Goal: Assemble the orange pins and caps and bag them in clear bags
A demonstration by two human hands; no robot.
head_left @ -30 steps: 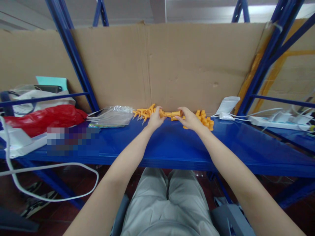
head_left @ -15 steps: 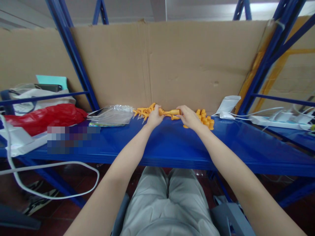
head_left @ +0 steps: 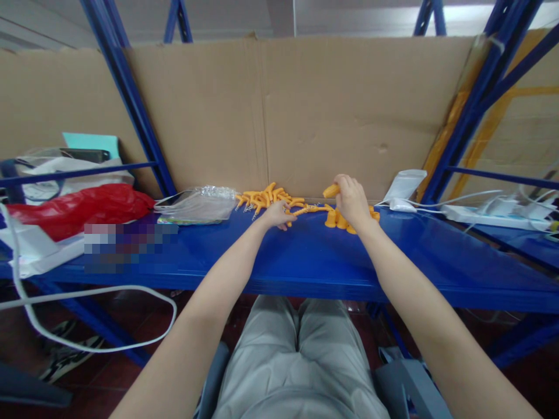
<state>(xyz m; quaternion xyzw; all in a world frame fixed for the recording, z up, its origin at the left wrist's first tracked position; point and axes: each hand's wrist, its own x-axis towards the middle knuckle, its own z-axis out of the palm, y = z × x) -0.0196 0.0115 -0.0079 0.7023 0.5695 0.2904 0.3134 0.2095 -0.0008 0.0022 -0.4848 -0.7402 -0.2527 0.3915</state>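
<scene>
My left hand [head_left: 278, 215] is low over the blue shelf, its fingers closed around a slim orange plastic piece [head_left: 298, 212] that is partly hidden by them. Just behind it lies a pile of orange branch-like plastic pieces [head_left: 264, 196], some with small metal chains. My right hand [head_left: 351, 198], raised above the shelf, grips a short orange tube-like piece [head_left: 331, 191] whose end sticks out to the left. Below that hand stand several orange cup-shaped pieces [head_left: 332, 219], partly covered by the wrist.
Clear plastic bags [head_left: 198, 205] lie left of the pile, and farther left is a red plastic bag [head_left: 82, 209]. A cardboard sheet [head_left: 305, 116] closes off the back of the blue shelf [head_left: 314, 256]. At right are a white pouch [head_left: 405, 186] and a power strip [head_left: 493, 212] with cables.
My hands have parted from the long orange piece held between them. The right hand rose and moved right with a tube-like piece; the left came slightly nearer and lower.
</scene>
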